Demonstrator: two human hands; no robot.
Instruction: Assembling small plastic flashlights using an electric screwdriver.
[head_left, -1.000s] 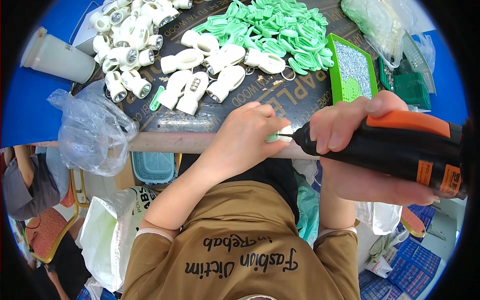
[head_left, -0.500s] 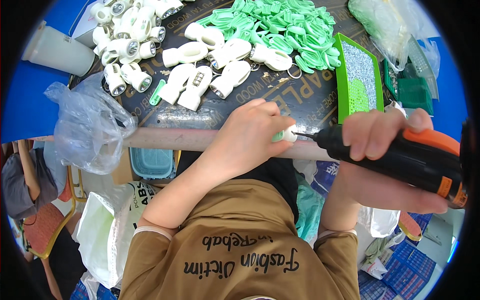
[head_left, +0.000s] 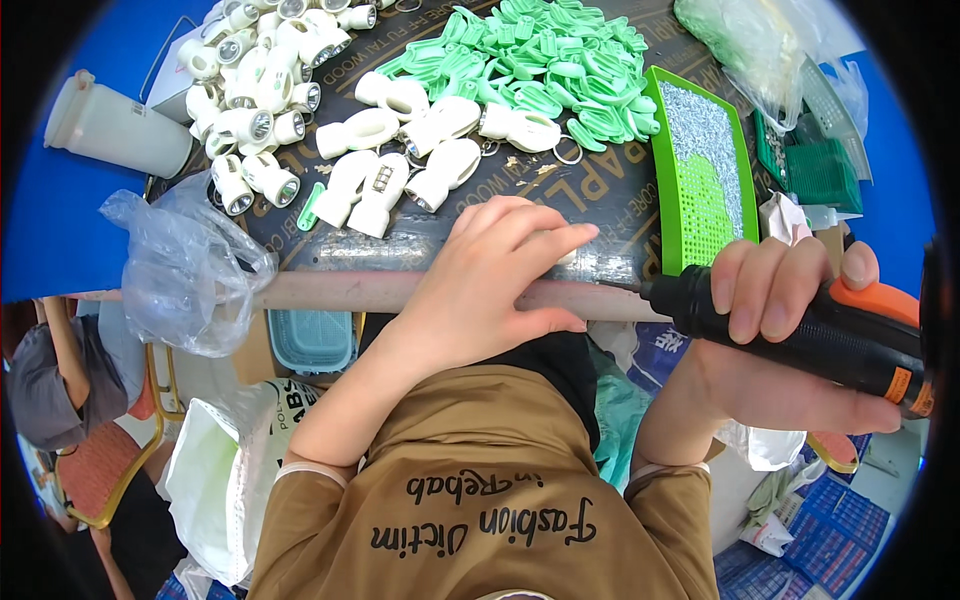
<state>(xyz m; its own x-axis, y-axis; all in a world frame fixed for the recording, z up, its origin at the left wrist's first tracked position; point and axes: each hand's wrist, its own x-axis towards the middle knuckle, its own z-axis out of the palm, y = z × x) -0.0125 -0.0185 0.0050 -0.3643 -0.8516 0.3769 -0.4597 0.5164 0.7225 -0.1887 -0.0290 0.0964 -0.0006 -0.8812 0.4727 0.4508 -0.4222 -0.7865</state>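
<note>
Above the table's front edge, my left hand [head_left: 480, 275] has its thumb and index finger spread apart. A small part of a white flashlight [head_left: 567, 258] shows past the index finger; most of it is hidden by the hand. In my right hand [head_left: 745, 385] is a black electric screwdriver [head_left: 825, 340] with an orange lever, its thin bit pointing left toward my left hand. Beyond my left hand lie several white flashlights [head_left: 440, 125], one with a small slotted opening on its side. A single green clip-like part [head_left: 311, 206] rests left of them.
A heap of white flashlights [head_left: 265, 90] fills the back left, with a heap of green plastic parts [head_left: 560, 70] beside it. On the right sits a green tray [head_left: 672, 235] of small silver screws. A clear plastic bag [head_left: 190, 275] hangs over the left front edge.
My left thumb and index finger have parted from the white flashlight they were gripping. The screwdriver's bit has drawn back slightly to the right and down from it.
</note>
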